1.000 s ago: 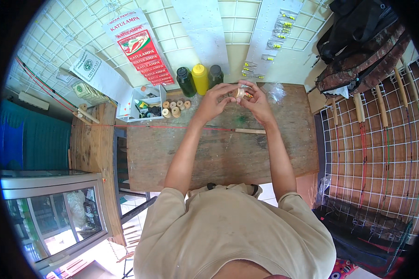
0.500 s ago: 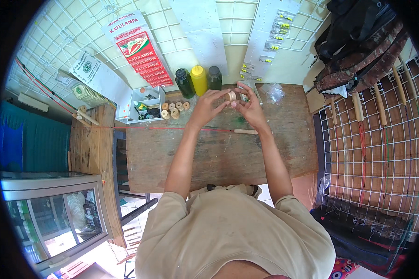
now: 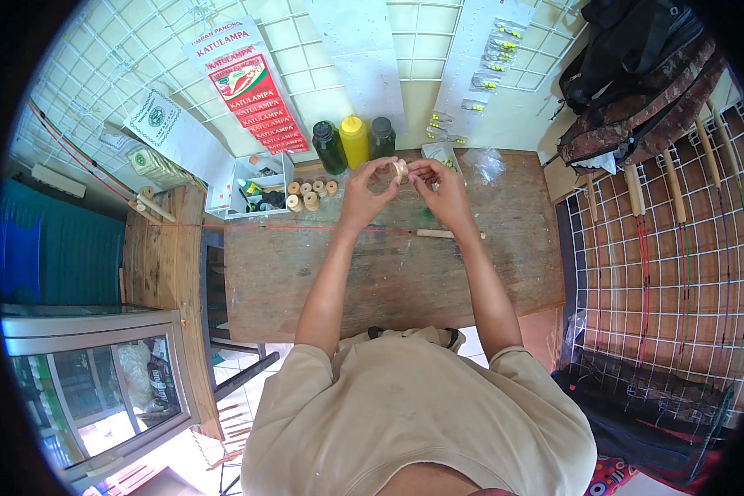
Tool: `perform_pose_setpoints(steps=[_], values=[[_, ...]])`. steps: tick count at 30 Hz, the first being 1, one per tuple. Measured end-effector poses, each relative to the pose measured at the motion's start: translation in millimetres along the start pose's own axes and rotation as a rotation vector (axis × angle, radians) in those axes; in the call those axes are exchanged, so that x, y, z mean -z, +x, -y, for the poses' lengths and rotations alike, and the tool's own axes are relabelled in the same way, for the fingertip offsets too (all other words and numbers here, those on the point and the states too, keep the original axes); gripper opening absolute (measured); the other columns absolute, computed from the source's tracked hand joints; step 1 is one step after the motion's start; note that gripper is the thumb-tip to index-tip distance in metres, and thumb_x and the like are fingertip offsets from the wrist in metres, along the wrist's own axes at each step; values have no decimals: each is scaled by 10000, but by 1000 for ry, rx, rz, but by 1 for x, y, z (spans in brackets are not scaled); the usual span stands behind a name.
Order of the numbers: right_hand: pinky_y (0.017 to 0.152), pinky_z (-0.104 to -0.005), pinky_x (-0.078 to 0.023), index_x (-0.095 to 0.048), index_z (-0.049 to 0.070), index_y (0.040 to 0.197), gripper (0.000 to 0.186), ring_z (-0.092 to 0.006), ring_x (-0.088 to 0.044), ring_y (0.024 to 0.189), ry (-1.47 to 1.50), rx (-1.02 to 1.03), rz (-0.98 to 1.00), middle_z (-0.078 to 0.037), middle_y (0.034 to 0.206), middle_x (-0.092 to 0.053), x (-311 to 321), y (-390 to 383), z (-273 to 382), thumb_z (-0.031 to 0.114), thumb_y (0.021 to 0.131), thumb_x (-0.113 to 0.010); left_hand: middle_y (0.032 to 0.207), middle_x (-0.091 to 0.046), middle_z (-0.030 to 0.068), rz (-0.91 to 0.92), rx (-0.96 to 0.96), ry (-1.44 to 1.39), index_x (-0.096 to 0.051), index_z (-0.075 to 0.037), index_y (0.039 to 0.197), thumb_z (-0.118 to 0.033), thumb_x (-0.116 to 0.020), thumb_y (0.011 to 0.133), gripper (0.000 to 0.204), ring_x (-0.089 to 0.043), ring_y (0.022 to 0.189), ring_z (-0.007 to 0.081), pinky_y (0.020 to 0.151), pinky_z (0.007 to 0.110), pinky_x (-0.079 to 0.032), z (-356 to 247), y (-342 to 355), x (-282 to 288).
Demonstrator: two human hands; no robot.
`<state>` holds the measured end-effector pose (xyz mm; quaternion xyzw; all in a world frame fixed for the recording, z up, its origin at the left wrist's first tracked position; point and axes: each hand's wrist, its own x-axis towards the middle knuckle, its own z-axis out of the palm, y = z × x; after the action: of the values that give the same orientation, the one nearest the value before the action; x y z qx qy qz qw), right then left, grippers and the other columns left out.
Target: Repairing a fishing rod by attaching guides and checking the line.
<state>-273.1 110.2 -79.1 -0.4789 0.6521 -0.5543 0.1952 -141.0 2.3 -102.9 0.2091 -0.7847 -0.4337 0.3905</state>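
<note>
My left hand [image 3: 369, 188] grips a small pale wooden spool [image 3: 400, 169] between thumb and fingers, raised over the wooden table [image 3: 322, 281]. Close beside it on the right, my right hand [image 3: 438, 188] has its fingers curled together near the spool's edge; what they pinch is too small to make out, and a faint thin thread seems to hang below. Under my hands lies a red rod with a pale wooden handle [image 3: 434, 234]. Just left of my left hand stand several wooden spools [image 3: 309, 195]. A small white box [image 3: 456, 165] sits partly hidden behind my right hand.
A white organizer [image 3: 223, 198], green bottles [image 3: 329, 147], a yellow bottle [image 3: 355, 142] and a clear bag [image 3: 486, 165] stand or lie at the back. Bags [image 3: 636, 99] and rods [image 3: 678, 190] hang right. A glass cabinet [image 3: 99, 388] stands left, by a side bench [image 3: 165, 256].
The spool has shifted left with my left hand. My right hand's fingers, raised and spread half a second ago, have curled in toward the spool.
</note>
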Motion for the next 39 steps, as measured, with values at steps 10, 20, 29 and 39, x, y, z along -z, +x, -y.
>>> perform_pose_setpoints(steps=[10,20,29,39], values=[[617,-215,-450,-539,16,1070,231,-65,-551,689,295,-43,-6,-23,804,-597,-6,-1,-10,19,845,-595,933,-638,48,-118,19,-101,-614,-84,1109,-95,-699,766,353,-605,835,119,719,260,-470,11,2,-9],[615,-226,-456,-526,23,1118,292,-79,-556,686,90,-19,-52,-38,809,-609,-10,1,-2,17,834,-599,1024,-630,50,-107,63,-471,-571,-12,1119,-26,-613,852,271,-577,926,99,802,242,-447,-4,7,-10],[665,-243,-459,-506,27,1114,282,-105,-569,747,205,30,-86,-47,836,-597,-13,7,-3,-19,845,-578,1068,-623,70,85,56,-427,-580,16,1156,-7,-573,858,299,-575,940,116,835,256,-455,-13,2,9],[706,-260,-459,-505,16,1018,168,-125,-576,782,163,10,51,-59,844,-576,-19,3,-20,-41,865,-544,852,-658,58,345,21,-125,-676,-94,1055,-69,-673,705,350,-570,736,118,703,261,-480,-4,0,32]])
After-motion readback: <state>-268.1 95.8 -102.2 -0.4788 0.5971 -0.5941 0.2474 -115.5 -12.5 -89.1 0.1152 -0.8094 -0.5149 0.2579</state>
